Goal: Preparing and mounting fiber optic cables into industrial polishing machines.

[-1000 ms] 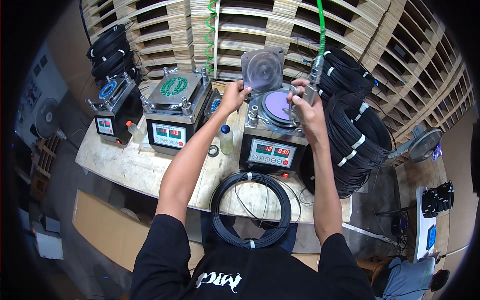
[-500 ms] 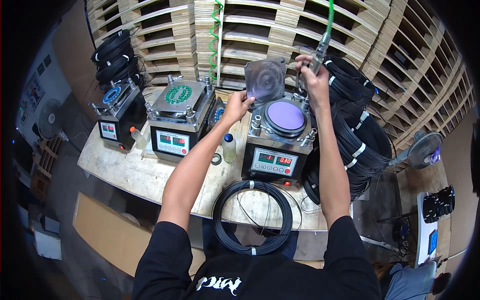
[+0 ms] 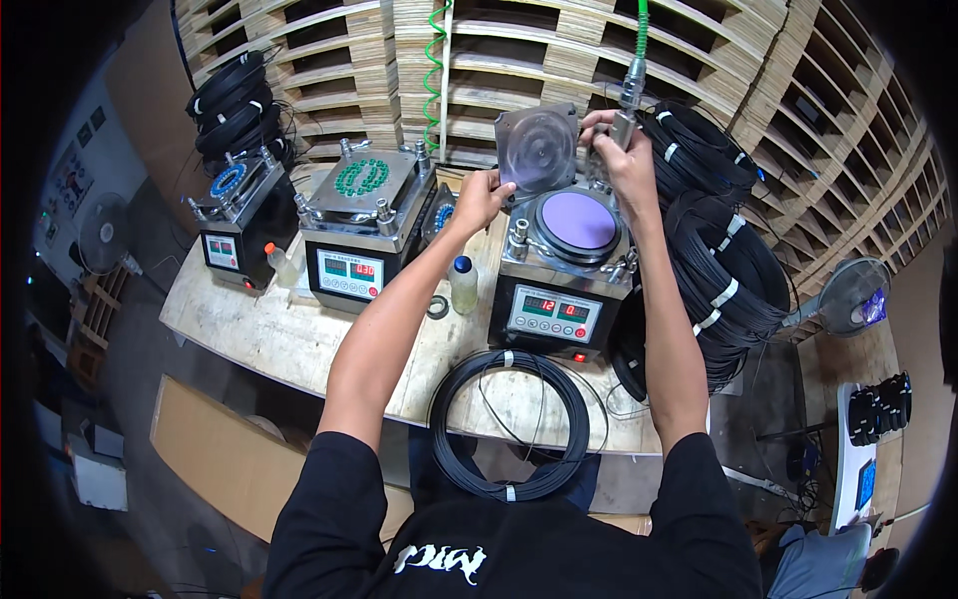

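Note:
My left hand (image 3: 481, 202) pinches the lower left edge of a square plate (image 3: 542, 148) with a round, ring-marked face. The plate stands tilted up behind a polishing machine (image 3: 549, 311) with a metal top. My right hand (image 3: 629, 165) is wrapped round a metal air blow gun (image 3: 623, 128), fed by a green hose (image 3: 642, 30) from above. The gun is just right of the plate; its nozzle is hard to make out. Below both hands, a purple disc (image 3: 579, 221) lies on the machine's round black base.
Two similar machines (image 3: 344, 265) (image 3: 232, 245) stand to the left. A blue-capped bottle (image 3: 464, 288) and a small black ring (image 3: 437, 307) sit between machines. A black cable coil (image 3: 574, 439) overhangs the table's front edge. More coils (image 3: 723, 290) are stacked right; wooden pallets (image 3: 489, 75) rise behind.
My right hand has brought the blow gun slightly left and down, closer to the plate. My left hand keeps its hold. The machine displays have changed, and the whole view has shifted a little.

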A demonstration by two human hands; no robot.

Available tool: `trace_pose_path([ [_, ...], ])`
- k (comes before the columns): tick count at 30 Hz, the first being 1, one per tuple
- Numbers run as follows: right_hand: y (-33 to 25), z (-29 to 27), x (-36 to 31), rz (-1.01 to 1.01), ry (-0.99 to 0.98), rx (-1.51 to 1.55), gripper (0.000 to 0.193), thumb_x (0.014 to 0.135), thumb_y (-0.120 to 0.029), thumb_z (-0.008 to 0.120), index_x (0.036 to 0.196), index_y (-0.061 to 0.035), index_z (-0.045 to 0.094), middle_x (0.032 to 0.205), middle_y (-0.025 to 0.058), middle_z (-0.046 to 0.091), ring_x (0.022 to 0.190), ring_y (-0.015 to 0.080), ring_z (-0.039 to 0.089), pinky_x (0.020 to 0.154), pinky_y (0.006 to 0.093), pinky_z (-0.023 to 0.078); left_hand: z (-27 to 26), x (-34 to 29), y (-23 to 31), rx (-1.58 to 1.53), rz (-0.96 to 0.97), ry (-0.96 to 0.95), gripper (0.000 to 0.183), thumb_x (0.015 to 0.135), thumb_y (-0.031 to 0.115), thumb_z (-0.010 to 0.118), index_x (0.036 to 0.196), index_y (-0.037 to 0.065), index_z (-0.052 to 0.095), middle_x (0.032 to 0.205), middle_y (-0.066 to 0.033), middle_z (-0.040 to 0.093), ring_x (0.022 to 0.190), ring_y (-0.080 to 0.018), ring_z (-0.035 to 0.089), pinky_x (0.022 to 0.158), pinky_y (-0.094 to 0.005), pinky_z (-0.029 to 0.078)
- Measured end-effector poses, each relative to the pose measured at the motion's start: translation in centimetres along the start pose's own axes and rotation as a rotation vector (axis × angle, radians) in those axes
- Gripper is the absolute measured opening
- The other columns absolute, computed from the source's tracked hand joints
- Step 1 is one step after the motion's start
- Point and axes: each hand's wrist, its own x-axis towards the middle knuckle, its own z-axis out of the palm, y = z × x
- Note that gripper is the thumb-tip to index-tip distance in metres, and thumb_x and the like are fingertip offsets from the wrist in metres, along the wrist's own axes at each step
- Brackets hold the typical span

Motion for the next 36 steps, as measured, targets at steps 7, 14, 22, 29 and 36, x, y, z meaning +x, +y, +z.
trace_pose_path([
  [7,-0.1,-1.6,-2.7,0.114,-0.136,0.033,0.018,0.088,-0.005,0.053,0.102,-0.0005,0.064,0.089,0.0033,0.063,0.081,0.0109,0.059,0.076,0.0273,0.049,0.2,0.1,-0.4,-0.01,0.024,0.026,0.018,0.091,0.01,0.072,0.099,-0.005,0.072,0.071,-0.0159,0.069,0.062,-0.0108,0.057,0.062,-0.0344,0.048],
  [14,-3.1,-5.3,-6.6,0.204,-0.075,-0.136,0.024,0.088,-0.012,0.055,0.107,0.0004,0.062,0.089,0.0038,0.063,0.083,0.0114,0.059,0.079,0.0267,0.047,0.6,1.0,-1.2,-0.027,0.005,-0.01,0.017,0.091,0.011,0.072,0.093,-0.005,0.072,0.066,-0.0097,0.067,0.058,-0.0097,0.052,0.057,-0.0336,0.044],
  [22,-8.6,-7.5,-9.8,0.343,-0.227,-0.195,0.032,0.091,-0.022,0.059,0.115,-0.0002,0.06,0.097,0.0058,0.067,0.089,0.0119,0.061,0.083,0.0268,0.048,-0.8,-2.0,5.4,0.147,0.155,0.363,0.038,0.085,0.014,0.079,0.112,-0.003,0.057,0.097,-0.0123,0.061,0.078,-0.0201,0.059,0.072,-0.0352,0.051],
  [29,-8.9,-10.3,-10.8,0.371,-0.145,-0.198,0.028,0.094,-0.02,0.057,0.114,-0.0026,0.063,0.092,0.0036,0.066,0.085,0.0091,0.058,0.079,0.0252,0.046,2.6,-2.2,13.1,0.3,0.559,-0.507,0.031,0.085,0.025,0.079,0.101,0.004,0.063,0.102,-0.0139,0.056,0.098,-0.03,0.059,0.084,-0.0374,0.049],
  [36,-8.4,-11.7,-12.7,0.385,-0.166,-0.171,0.028,0.094,-0.018,0.056,0.116,-0.0025,0.063,0.093,0.0032,0.064,0.084,0.0082,0.057,0.078,0.0245,0.046,4.3,0.1,11.9,0.539,0.62,-0.841,0.036,0.092,0.035,0.071,0.108,0.004,0.059,0.105,-0.0146,0.056,0.106,-0.0328,0.058,0.089,-0.0428,0.049],
])
